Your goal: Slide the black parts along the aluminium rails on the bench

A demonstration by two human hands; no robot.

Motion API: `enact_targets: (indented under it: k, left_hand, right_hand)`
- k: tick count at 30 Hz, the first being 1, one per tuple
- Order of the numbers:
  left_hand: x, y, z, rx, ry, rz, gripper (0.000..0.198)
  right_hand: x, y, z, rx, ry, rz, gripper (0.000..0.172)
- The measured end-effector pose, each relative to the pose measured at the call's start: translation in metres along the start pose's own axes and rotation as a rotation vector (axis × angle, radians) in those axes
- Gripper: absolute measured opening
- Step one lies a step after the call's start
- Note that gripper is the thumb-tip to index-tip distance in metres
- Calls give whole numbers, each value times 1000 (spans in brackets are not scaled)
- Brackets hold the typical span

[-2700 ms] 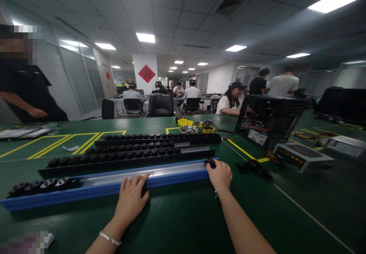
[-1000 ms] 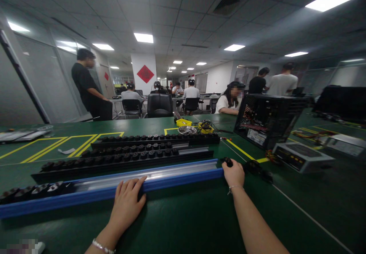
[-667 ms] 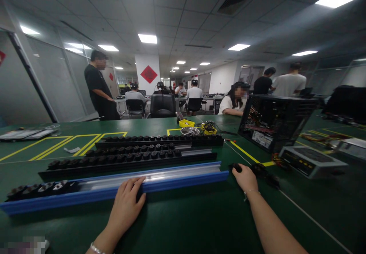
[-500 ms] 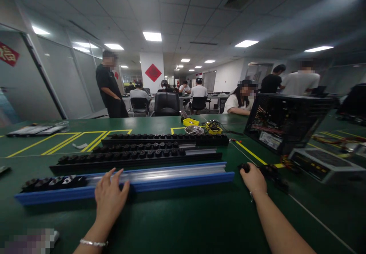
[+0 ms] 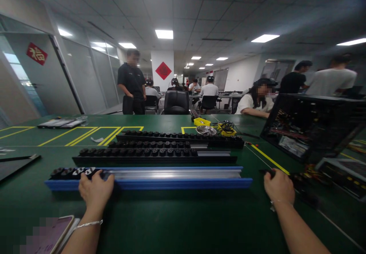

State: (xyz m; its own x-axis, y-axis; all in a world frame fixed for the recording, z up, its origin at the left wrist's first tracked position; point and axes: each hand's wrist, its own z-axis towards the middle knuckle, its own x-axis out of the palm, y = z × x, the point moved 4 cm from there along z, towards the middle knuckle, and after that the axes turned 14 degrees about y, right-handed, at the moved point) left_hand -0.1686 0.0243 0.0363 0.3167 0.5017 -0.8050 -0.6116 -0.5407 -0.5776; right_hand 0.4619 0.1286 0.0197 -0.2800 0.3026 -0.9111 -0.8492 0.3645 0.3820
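A long blue rail (image 5: 177,183) with a silvery channel lies across the green table in front of me. Several black knobs (image 5: 68,171) sit in its left end. My left hand (image 5: 95,190) rests on the rail beside those knobs, fingers curled over its edge. My right hand (image 5: 279,187) lies past the rail's right end, closed over a small black part (image 5: 271,173) among a heap of loose black parts (image 5: 304,183). Behind the blue rail lie two black rails (image 5: 154,155) filled with knobs.
An open computer case (image 5: 311,124) and a flat grey unit (image 5: 343,174) stand at the right. Yellow trays (image 5: 201,122) and a metal bowl (image 5: 206,130) sit behind the rails. A phone (image 5: 54,233) lies at bottom left. People sit and stand in the background.
My left hand slid left along the blue rail to the knobs at its end. My right hand left the rail's right end for the loose black parts. The view turned left.
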Motion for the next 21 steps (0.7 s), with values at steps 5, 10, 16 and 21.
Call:
enact_targets:
  k: [5,10,16,21]
  left_hand:
    - [-5,7,8,-79,51,27,53]
    - [-8,4,6,-69,49,16,57]
    - [-2,9,8,-65,7,-27,54]
    - [3,10,10,-61,16,-23,52]
  right_hand:
    - [-7,28,-26,-157,4,67,41]
    - [2,79,-65,-510,10,81,44]
    - [22,106,-89,-639,157,-16,39]
    - [22,104,-90,-640,176,-43,35]
